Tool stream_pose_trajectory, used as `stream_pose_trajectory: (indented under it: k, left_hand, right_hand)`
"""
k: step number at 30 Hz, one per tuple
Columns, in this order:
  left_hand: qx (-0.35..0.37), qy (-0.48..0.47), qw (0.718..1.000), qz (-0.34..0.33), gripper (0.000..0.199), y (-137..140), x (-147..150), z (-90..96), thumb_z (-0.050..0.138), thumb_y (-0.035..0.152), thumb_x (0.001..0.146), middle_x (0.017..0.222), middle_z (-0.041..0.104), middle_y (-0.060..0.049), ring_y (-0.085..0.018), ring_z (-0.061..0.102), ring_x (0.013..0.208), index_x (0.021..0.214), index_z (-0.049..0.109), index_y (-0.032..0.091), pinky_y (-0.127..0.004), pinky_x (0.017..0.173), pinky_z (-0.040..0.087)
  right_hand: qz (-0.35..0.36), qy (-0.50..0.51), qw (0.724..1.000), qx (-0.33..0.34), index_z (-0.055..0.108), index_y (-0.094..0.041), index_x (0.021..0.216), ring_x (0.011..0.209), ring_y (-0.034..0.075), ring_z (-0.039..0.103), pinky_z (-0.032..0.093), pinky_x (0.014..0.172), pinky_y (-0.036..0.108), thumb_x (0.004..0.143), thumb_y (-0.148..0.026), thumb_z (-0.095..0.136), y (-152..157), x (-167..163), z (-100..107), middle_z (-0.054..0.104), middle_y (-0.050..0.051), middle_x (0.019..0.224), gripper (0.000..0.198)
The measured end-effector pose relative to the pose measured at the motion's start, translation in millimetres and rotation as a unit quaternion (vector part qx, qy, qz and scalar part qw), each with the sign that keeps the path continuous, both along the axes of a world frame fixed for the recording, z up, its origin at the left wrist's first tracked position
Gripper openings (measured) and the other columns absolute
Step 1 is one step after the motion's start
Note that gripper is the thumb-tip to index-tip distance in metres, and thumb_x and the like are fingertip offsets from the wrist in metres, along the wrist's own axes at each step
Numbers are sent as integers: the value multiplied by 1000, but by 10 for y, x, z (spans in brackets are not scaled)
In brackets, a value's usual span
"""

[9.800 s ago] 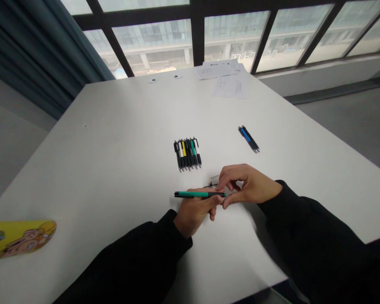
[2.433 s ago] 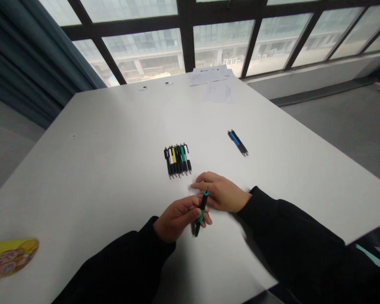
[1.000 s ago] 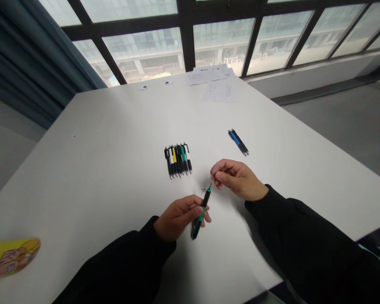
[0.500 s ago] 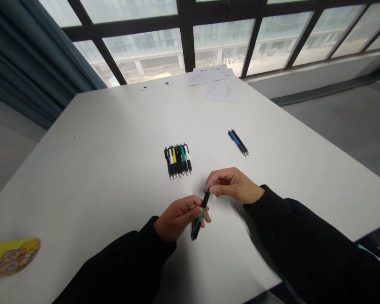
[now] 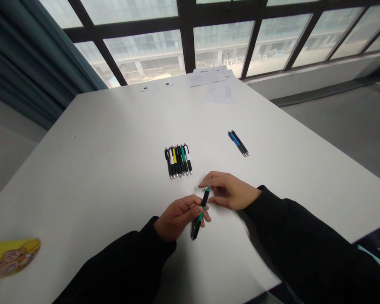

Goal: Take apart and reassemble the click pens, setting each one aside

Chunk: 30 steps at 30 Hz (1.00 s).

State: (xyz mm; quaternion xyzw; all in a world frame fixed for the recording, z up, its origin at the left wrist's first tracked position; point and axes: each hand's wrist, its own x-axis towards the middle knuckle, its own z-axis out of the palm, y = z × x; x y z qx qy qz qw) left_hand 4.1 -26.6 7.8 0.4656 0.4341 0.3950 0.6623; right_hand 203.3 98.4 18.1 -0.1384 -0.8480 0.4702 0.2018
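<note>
My left hand point(image 5: 181, 216) is closed around a green-and-black pen point(image 5: 199, 219), thumb on top of the barrel. The pen slants, with a narrow metallic end pointing away from me and the black clip end toward me. Just to the right of that far end, my right hand point(image 5: 228, 190) has its thumb and fingers apart. Between its fingertips and the pen lies a small dark-and-silver thing point(image 5: 204, 190) on the table, partly covered and too small to name. Beyond my hands, several pens point(image 5: 178, 162) in black, white, yellow and green lie side by side.
Two pens point(image 5: 238, 143), one blue and one black, lie at the right on the white table point(image 5: 114, 169). Paper sheets point(image 5: 220, 90) rest at the far edge by the window. A yellow printed object point(image 5: 14, 257) is at the left front.
My right hand has let go of the pen's far end; its fingers have opened and shifted slightly over the small thing. My left hand keeps the pen in place.
</note>
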Motion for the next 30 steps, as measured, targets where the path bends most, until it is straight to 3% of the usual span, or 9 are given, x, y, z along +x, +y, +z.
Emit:
stream_pose_trajectory:
  k: [3, 5, 8, 10, 12, 14, 21, 30]
  left_hand:
    - [-1, 2, 1000, 1, 35, -3, 6, 8, 63, 46, 92, 85, 74, -11, -15, 66, 65, 96, 64, 11, -26, 61, 50]
    - [-7, 0, 1000, 4, 36, -6, 8, 19, 64, 47, 91, 84, 74, -10, -15, 65, 65, 96, 64, 11, -27, 61, 50]
    - [-15, 1, 1000, 5, 37, -11, 4, 24, 65, 48, 90, 83, 73, -10, -15, 65, 65, 97, 64, 11, -26, 62, 50]
    - [-20, 3, 1000, 1, 38, -15, -1, 19, 65, 48, 90, 83, 73, -10, -14, 65, 65, 97, 64, 11, -26, 62, 49]
    - [-23, 6, 1000, -1, 38, -19, -6, 13, 65, 49, 90, 83, 73, -10, -14, 65, 64, 97, 65, 11, -26, 62, 49]
    - [-22, 9, 1000, -3, 38, -22, -8, 10, 64, 49, 90, 83, 73, -10, -14, 65, 64, 97, 65, 11, -26, 62, 49]
    - [-30, 11, 999, -6, 39, -11, -2, 41, 64, 49, 90, 82, 73, -10, -14, 63, 63, 96, 65, 11, -25, 61, 48]
    - [-33, 11, 999, -11, 38, -15, -4, 33, 64, 49, 90, 80, 73, -9, -13, 62, 60, 94, 65, 11, -24, 59, 47]
  right_hand:
    - [18, -18, 996, 90, 75, -15, 103, 89, 22, 64, 53, 81, 36, 87, -13, 62, -15, -50, -38, 68, 14, 103, 21]
    - [1, -5, 997, 82, 76, -16, 94, 87, 21, 66, 53, 82, 36, 90, -14, 59, -3, -52, -27, 70, 12, 96, 17]
    - [-85, 64, 993, -54, 76, -18, 94, 80, 18, 66, 54, 76, 33, 89, -23, 69, 41, 2, 36, 73, 9, 93, 10]
    - [-135, 129, 966, -177, 76, -19, 95, 76, 15, 66, 55, 71, 31, 83, -25, 77, 68, 46, 79, 75, 7, 92, 13]
    - [-140, 167, 941, -258, 77, -19, 95, 75, 14, 67, 56, 69, 29, 79, -24, 81, 80, 70, 101, 76, 6, 92, 18]
    - [-120, 170, 933, -293, 78, -19, 95, 77, 14, 69, 57, 71, 29, 77, -22, 83, 77, 72, 101, 77, 5, 92, 19]
    - [-74, 141, 927, -341, 79, -19, 93, 79, 14, 72, 59, 76, 29, 75, -22, 84, 30, 47, 93, 78, 6, 90, 19]
    - [-54, 104, 940, -320, 78, -16, 86, 74, 14, 72, 60, 73, 29, 72, -26, 86, 36, 54, 83, 78, 6, 84, 19]
